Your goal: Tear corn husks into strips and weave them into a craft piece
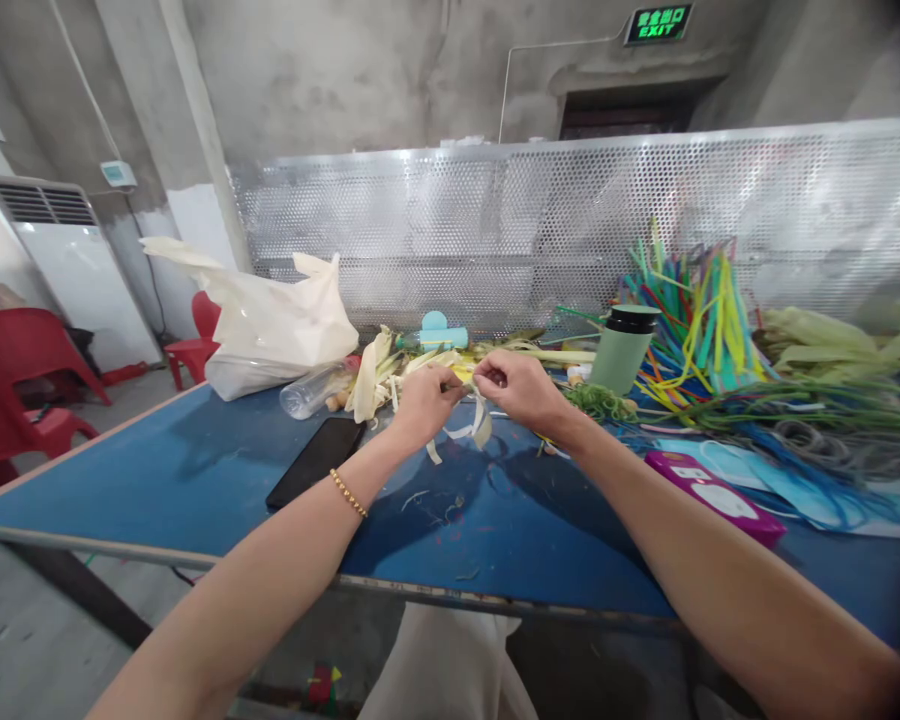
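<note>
My left hand (pixel 426 402) and my right hand (pixel 521 388) meet above the middle of the blue table (pixel 420 540). Both are closed in a pinch, thumbs against fingertips. Between them hangs a thin pale strip (pixel 483 425), which looks like corn husk; its ends curl down below the fingers. Just behind my left hand lie pale yellow corn husks (pixel 375 378) in a loose pile. A black phone (pixel 316 460) rests flat beside my left forearm. Small fibre scraps (pixel 450 505) are scattered under my hands.
Left stands a white plastic bag (pixel 277 325), with a clear bottle (pixel 306 396) beside it. To the right are a green cup (pixel 625 350), bundled coloured strips (pixel 712 320), green stalks (pixel 780 405) and a purple box (pixel 712 497). A perforated metal panel (pixel 435 230) rises behind the table.
</note>
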Available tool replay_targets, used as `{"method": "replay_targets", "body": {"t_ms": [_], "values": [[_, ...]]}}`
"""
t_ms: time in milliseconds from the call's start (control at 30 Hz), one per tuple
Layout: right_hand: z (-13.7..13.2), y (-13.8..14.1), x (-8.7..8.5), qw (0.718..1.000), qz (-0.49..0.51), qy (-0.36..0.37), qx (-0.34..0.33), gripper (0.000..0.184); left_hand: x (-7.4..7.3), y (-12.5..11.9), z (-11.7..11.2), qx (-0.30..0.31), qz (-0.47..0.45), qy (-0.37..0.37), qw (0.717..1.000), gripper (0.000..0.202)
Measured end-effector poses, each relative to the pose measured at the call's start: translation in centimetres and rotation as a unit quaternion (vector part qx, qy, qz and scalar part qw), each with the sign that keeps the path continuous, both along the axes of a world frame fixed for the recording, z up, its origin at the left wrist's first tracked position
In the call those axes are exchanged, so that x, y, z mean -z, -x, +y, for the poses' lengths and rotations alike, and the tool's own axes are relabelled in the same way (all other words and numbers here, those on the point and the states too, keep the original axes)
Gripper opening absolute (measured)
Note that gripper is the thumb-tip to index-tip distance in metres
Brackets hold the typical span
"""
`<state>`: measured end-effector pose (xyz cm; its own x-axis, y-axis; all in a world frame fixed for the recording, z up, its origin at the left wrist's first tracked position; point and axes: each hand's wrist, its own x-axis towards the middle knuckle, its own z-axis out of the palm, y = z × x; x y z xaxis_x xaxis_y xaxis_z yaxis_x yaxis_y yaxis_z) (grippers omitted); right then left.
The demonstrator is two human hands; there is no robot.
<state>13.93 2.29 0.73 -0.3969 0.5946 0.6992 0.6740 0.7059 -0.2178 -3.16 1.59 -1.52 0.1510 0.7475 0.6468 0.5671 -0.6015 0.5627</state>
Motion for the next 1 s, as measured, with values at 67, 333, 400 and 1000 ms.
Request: {"method": "replay_targets", "body": {"t_ms": [67,333,400,1000], "values": [[-0.2,0.3,0.2,0.999,-0.017,-0.014,0.030,0.008,-0.1,0.0,-0.1,0.011,-0.004,0.009,1.000,0.011],[1.1,-2.2,-0.5,0.982,-0.015,-0.044,0.182,0.011,-0.2,0.1,-0.1,0.024,-0.028,0.022,0.999,0.015],[1.4,-3.2,-0.8,0.980,-0.042,-0.001,0.196,0.023,-0.1,0.2,0.1,0.015,-0.037,0.029,0.999,0.014],[-0.7,-0.2,-0.7,0.920,0.194,0.328,-0.094,0.016,0.6,0.5,0.9,-0.037,-0.032,0.004,0.999,0.009]]}}
